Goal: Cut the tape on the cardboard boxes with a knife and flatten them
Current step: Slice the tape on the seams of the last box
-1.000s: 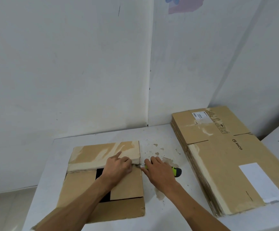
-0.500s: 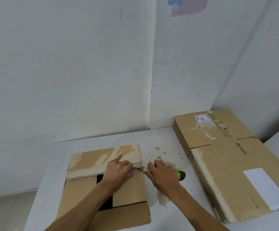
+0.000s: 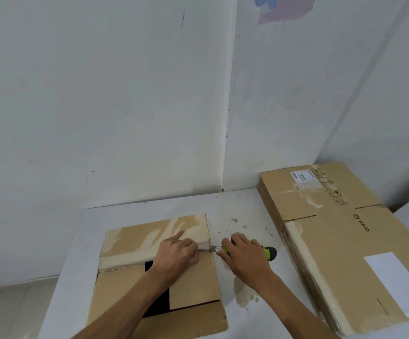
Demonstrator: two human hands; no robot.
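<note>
Walls, white and scuffed, meeting in a corner behind, with a pink and blue paint patch at the top edge. White table, stained and flecked, pushed up against them. Stack of flattened boxes along the table's right side, well apart from the work, topped by a sheet printed "PICO" with a white label at its far end and a blank white patch nearer. Cardboard box on the table's left half, its top flaps partly open, a dark gap showing between them; far flap streaked pale where tape has torn the surface. Left hand pressed on the box at the seam, fingers curled with the index finger stretched onto the far flap, covering much of the seam from sight. Right hand just beside the box's right edge, wrapped around a knife with a green and black handle, only the handle's end and a short metal tip showing past the fingers. Blade tip at the seam's right end, between the two hands; actual contact with tape too small to tell. Brown stains on the table under the right wrist.
</note>
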